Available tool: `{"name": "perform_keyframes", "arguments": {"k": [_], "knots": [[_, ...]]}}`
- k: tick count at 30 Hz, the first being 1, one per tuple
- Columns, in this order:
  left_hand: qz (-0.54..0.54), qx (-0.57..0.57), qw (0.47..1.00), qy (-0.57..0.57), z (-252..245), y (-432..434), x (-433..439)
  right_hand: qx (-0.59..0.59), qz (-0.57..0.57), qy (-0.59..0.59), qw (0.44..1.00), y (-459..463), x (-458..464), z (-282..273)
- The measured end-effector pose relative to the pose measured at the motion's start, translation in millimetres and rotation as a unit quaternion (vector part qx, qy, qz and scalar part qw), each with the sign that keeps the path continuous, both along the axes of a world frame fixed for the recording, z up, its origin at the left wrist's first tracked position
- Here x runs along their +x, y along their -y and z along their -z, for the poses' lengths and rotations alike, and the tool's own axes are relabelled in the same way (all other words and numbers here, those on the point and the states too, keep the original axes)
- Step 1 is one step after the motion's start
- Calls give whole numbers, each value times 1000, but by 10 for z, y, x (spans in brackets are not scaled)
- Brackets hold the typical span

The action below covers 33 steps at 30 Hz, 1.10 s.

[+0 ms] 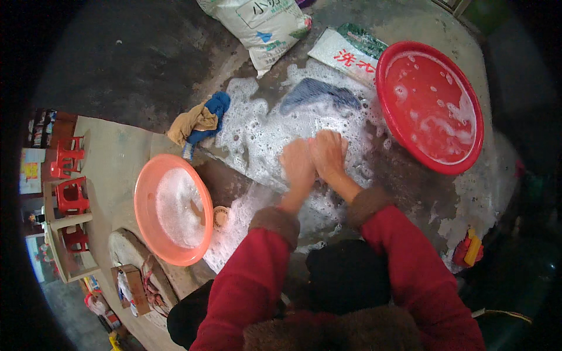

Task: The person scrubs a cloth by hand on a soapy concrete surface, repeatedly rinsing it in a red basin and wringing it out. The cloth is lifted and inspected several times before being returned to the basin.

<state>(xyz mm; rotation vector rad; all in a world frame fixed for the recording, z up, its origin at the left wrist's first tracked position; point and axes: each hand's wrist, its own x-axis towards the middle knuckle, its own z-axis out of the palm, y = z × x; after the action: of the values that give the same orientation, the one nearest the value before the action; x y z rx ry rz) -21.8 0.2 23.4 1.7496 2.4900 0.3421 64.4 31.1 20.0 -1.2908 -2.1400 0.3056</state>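
Note:
Both of my hands press down side by side into thick white suds [246, 140] on the wet floor. My left hand [298, 162] is blurred, and its fingers are bent. Close against it on the right is my right hand [328, 151], with fingers curled downward. Foam hides what lies under them, so I cannot tell whether either hand grips something. Just beyond the hands, a soaked blue-grey cloth [314, 94] lies bunched in the foam. A tan cloth [191, 123] and a blue cloth [216, 109] lie together at the left edge of the suds.
An orange plastic basin [139, 206] with sudsy water stands at left, a red basin [476, 109] with reddish-looking soapy water at right. A white printed sack [274, 35] and a detergent bag [340, 55] lie beyond. A cardboard box [137, 289] sits on a round slab at lower left.

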Motion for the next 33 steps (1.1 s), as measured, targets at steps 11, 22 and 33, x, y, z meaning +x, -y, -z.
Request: {"name": "perform_keyframes", "arguments": {"k": [11,22,33], "knots": [[3,152,988,-21,546,-12,-68,5,-12,-58,998,-234,-83,423],[14,25,999,37,-213,496,194,-58,-128,-22,990,426,337,-453],[-61,32,997,42,317,-106,-70,10,29,-19,999,-95,-60,97]]}}
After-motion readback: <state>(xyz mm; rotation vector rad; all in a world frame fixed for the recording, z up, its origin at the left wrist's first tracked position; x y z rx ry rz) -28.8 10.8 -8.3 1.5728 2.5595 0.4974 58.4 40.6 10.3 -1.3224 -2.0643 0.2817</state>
